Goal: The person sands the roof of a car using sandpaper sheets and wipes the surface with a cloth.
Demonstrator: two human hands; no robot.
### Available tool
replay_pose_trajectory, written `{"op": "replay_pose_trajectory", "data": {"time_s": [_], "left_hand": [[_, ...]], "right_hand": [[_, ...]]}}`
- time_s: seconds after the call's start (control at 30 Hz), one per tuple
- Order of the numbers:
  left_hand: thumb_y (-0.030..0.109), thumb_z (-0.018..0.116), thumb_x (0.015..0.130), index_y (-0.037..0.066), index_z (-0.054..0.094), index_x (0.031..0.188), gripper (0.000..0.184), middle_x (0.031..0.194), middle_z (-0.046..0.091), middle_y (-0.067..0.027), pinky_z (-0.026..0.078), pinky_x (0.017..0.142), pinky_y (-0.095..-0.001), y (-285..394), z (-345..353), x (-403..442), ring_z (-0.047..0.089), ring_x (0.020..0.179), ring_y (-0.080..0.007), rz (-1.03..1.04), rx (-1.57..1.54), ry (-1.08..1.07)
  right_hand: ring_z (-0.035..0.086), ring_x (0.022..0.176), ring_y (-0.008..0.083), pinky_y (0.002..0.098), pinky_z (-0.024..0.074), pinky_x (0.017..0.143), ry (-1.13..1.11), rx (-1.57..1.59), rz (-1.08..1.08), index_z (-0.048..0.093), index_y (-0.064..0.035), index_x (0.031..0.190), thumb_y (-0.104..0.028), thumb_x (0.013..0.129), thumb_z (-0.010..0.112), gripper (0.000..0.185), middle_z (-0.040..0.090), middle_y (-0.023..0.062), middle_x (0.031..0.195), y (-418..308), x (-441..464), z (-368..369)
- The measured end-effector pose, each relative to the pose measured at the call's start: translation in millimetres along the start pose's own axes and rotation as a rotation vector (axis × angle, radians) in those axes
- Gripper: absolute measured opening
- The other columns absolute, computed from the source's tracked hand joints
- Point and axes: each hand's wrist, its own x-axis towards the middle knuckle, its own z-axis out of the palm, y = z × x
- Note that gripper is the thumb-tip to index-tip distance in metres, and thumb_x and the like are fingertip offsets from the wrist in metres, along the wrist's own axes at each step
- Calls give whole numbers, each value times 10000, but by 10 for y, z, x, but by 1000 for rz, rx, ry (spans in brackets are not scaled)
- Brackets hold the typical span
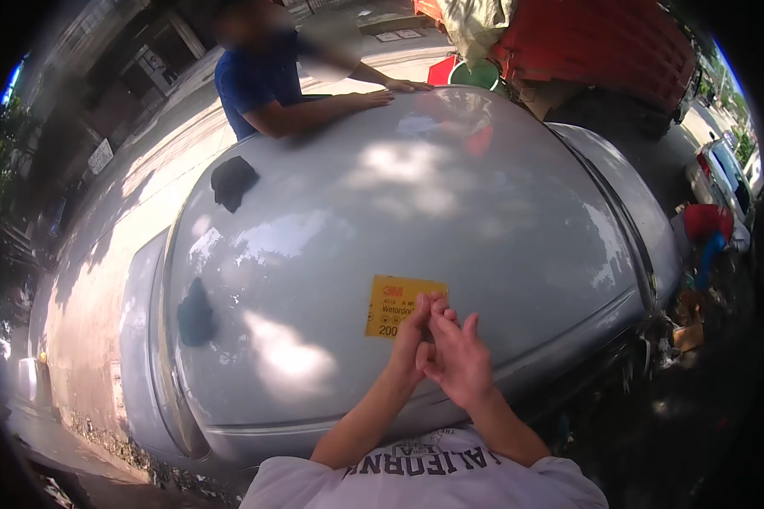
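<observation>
A yellow 3M sandpaper sheet (382,307) lies flat on the grey car roof (501,229), its lower right part hidden behind my hands. My left hand (412,336) is seen edge-on, fingers stretched forward over the sheet's right side. Against it rests my right hand (461,356), palm partly showing and fingers loosely apart. The fingers of both hands touch or overlap, and no object shows between them.
A dark cloth (233,182) and a blue-green cloth (197,314) lie on the roof's left side. A person in blue (263,81) rests both hands on the far edge. Beyond are a green bucket (477,75), red vehicle (594,42) and another person (709,222).
</observation>
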Motion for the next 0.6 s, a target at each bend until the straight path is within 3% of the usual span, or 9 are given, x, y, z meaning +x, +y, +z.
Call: {"op": "replay_pose_trajectory", "data": {"time_s": [0.1,0.17,0.2,0.23,0.27,0.3,0.43,0.53,0.6], "left_hand": [[356,506,1035,90,504,1139,286,974,600,-32,524,926,-350,73,19,-95,620,973,-208,-23,-190,-88],[402,465,1041,76,484,1241,383,1165,613,-77,503,977,-385,75,23,-230,599,1123,-250,-26,-69,-20],[402,465,1041,76,484,1241,383,1165,613,-77,503,977,-385,108,109,-292,599,1123,-250,-13,-68,-33],[423,464,1036,88,496,1263,406,1242,591,-81,478,1009,-397,158,231,-376,558,1196,-258,19,-16,106],[444,463,1031,100,508,1286,430,1319,568,-86,454,1041,-408,216,271,-444,517,1269,-266,55,34,248],[465,446,1029,117,453,1392,503,1458,468,-100,401,1095,-437,295,32,-424,423,1373,-275,112,28,221],[467,470,1016,142,396,1447,545,1481,443,-84,396,1095,-454,613,-139,-344,431,1365,-268,199,45,220],[464,438,1028,134,376,1461,548,1496,422,-87,385,1113,-460,580,-30,-241,419,1376,-280,121,43,176],[473,449,1021,118,370,1451,563,1500,416,-104,401,1098,-458,407,-48,-150,426,1370,-293,84,7,61]], "right_hand": [[562,802,199,272,369,563,29,21,38,75,-27,1572,-767,930,249,995,193,76,1621,-41,6,171],[559,787,207,274,371,555,22,78,73,84,-35,1573,-781,918,260,1009,156,81,1635,-88,-134,194],[556,772,215,275,374,547,22,134,104,93,-43,1574,-795,905,271,1022,119,87,1649,-123,-237,185],[556,772,215,275,374,547,6,118,107,93,-43,1574,-795,905,271,1022,119,87,1649,-180,-370,163],[590,849,238,276,381,556,-33,141,105,103,-63,1577,-812,885,293,1038,82,88,1657,-233,-527,120],[624,926,260,278,388,566,-69,169,105,113,-83,1581,-829,865,315,1054,45,88,1665,-260,-649,97],[634,950,281,282,401,571,-144,611,92,115,-110,1586,-812,877,324,1019,65,73,1664,-322,-807,141],[618,875,272,281,388,511,-44,456,116,104,-93,1581,-779,912,294,977,84,78,1661,-345,-500,209],[625,935,289,282,401,523,-50,470,116,79,-99,1583,-774,919,280,968,107,91,1655,-269,-157,211]]}}
